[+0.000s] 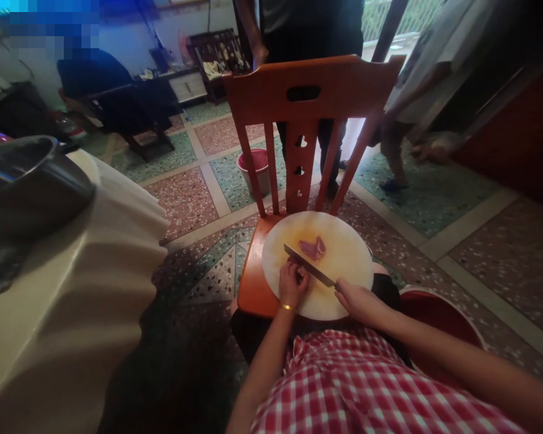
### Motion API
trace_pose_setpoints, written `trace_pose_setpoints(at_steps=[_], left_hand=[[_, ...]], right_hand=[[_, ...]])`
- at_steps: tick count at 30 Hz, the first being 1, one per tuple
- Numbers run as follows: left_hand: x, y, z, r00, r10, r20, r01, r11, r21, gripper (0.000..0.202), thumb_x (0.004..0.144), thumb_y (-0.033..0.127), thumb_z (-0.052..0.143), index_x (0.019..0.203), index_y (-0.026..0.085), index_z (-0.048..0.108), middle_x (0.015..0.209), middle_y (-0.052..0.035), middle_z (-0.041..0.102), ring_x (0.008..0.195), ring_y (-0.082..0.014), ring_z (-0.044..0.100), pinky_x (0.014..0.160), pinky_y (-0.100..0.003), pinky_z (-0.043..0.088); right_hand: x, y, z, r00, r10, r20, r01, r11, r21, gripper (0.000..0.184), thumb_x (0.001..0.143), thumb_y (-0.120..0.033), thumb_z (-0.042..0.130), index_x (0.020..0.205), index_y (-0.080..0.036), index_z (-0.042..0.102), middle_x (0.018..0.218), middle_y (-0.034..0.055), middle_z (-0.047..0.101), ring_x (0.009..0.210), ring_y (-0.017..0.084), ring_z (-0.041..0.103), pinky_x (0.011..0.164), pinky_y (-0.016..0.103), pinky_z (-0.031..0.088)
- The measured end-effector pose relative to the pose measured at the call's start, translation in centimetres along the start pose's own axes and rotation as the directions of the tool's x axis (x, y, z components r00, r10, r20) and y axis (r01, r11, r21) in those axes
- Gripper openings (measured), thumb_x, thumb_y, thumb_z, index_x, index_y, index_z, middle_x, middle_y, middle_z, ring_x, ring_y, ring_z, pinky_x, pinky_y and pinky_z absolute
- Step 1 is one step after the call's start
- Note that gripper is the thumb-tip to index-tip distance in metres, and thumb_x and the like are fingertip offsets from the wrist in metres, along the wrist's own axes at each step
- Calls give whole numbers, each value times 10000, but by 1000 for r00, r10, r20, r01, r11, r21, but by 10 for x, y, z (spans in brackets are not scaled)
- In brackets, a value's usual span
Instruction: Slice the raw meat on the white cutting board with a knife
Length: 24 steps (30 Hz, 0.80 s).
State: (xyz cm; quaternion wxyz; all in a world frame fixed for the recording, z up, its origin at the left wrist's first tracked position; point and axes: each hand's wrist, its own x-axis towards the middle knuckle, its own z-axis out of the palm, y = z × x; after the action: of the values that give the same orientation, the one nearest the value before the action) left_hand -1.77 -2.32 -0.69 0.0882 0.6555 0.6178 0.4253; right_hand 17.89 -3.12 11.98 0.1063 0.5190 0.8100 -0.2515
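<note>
A round white cutting board (339, 304) lies on the seat of a wooden chair in front of me. My right hand (355, 296) is wrapped round the handle of a kitchen knife (310, 265), whose blade slants up and left across the board. My left hand (293, 282), with a gold bracelet at the wrist, rests low on the board's left side, its fingers curled close against the near side of the blade. What those fingers hold, if anything, is hidden. Just beyond the blade sit small pieces of pinkish raw meat (313, 248).
The chair's tall wooden back (294, 96) rises behind the board. On the left stands a cloth-covered table (72, 265) with a dark metal pot (31, 187). A bin (259, 172) is on the floor past the chair, a red basin (438, 325) at my right. Two people stand beyond.
</note>
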Motion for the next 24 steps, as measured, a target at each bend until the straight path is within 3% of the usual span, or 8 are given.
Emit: trace_pose_setpoints(at_steps=[3, 7, 9, 14, 16, 20, 24], left_hand=[[0, -3, 4, 1000, -6, 7, 6, 1000, 27, 389, 731, 225, 602, 1099, 174, 485, 1139, -122, 499, 1101, -256, 460, 917, -426, 431], [0, 0, 3, 999, -40, 29, 38, 998, 59, 414, 723, 239, 623, 1109, 173, 490, 1159, -127, 481, 1091, -278, 458, 911, -447, 421], [1, 4, 1, 998, -51, 28, 49, 996, 69, 371, 721, 232, 625, 1070, 177, 512, 1122, -116, 494, 1055, -273, 469, 897, -442, 424], [3, 11, -2, 996, -91, 6, 90, 995, 52, 277, 731, 231, 617, 993, 194, 533, 1030, -93, 509, 1008, -250, 481, 902, -437, 418], [5, 10, -3, 997, -76, 28, 75, 997, 4, 282, 727, 237, 621, 989, 195, 527, 1032, -91, 509, 1017, -243, 480, 909, -425, 422], [6, 6, -4, 997, -77, 15, 78, 996, -39, 274, 748, 235, 602, 1001, 189, 507, 1059, -95, 512, 1054, -233, 468, 919, -403, 423], [5, 7, -6, 995, -98, -3, 98, 995, 34, 296, 734, 255, 624, 994, 186, 500, 1038, -93, 522, 1007, -236, 486, 886, -414, 428]], right_hand=[[36, -27, -6, 999, -20, -40, 17, 998, -67, 210, 940, -250, 338, 1112, -151, 407, 909, 115, 642, 836, 239, 614, 629, 276, 359], [67, -46, -11, 998, -55, -27, 54, 998, -15, 256, 935, -260, 364, 1167, -153, 380, 944, 113, 640, 843, 239, 618, 617, 271, 357], [59, -38, -10, 999, -40, -1, 40, 999, 14, 215, 934, -271, 362, 1108, -152, 404, 916, 114, 641, 833, 242, 618, 609, 274, 354], [2, 12, 2, 999, -49, 21, 47, 995, 89, 100, 930, -253, 328, 932, -189, 405, 857, 79, 628, 812, 212, 605, 634, 269, 362], [-4, 19, 4, 999, -42, 28, 39, 994, 102, 100, 934, -261, 323, 920, -196, 399, 858, 70, 626, 805, 203, 602, 633, 264, 363], [41, -6, 6, 999, 1, 35, -2, 1000, 25, 137, 932, -253, 350, 992, -156, 426, 871, 108, 636, 812, 234, 611, 621, 276, 357], [83, -29, 2, 998, -56, 22, 55, 995, 81, 218, 945, -286, 344, 1062, -123, 431, 954, 137, 634, 882, 243, 602, 648, 269, 359]])
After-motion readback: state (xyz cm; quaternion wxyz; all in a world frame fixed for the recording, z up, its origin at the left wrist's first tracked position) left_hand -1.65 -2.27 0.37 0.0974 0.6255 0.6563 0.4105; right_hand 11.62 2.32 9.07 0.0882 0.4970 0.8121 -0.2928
